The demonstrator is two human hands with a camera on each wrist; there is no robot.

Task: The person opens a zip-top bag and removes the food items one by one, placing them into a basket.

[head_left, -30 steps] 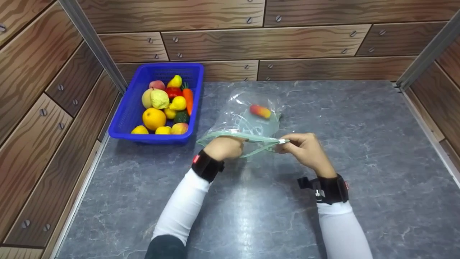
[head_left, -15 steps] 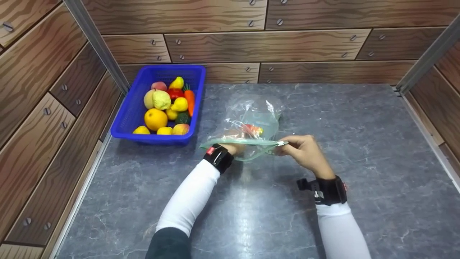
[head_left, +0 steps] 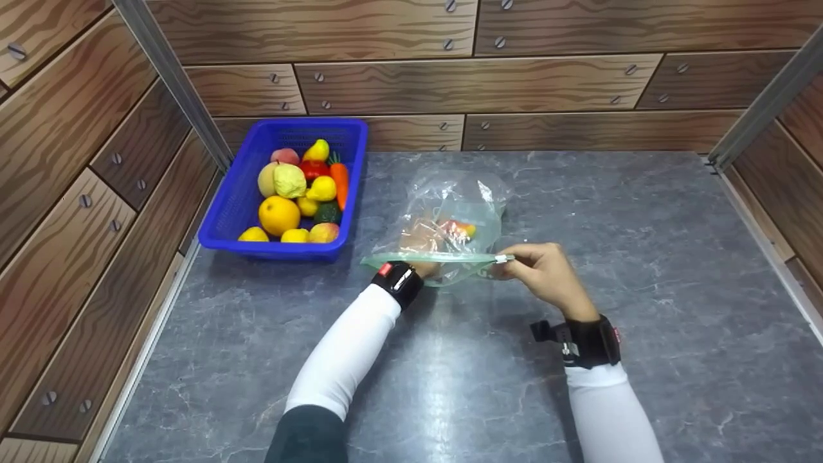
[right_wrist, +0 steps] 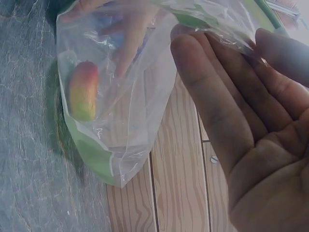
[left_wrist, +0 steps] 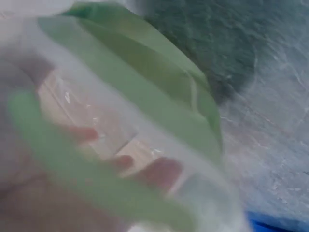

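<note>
A clear zip bag with a green-edged mouth lies on the table. Inside it rests a red and yellow mango, which the right wrist view shows as an oblong fruit against the plastic. My left hand reaches through the mouth up to the wrist. Its fingers look extended and spread within the bag, beside the mango and not round it. With thumb and fingers, my right hand pinches the right end of the green mouth, next to the white slider. The left wrist view is blurred.
A blue basket at the back left holds several fruits and vegetables, among them an orange, a carrot and a peach. Wood-patterned walls border the grey table at the back and sides.
My left hand has slid deeper into the bag through its mouth. The mango has shifted towards the mouth. My right hand keeps its pinch on the bag's edge.
</note>
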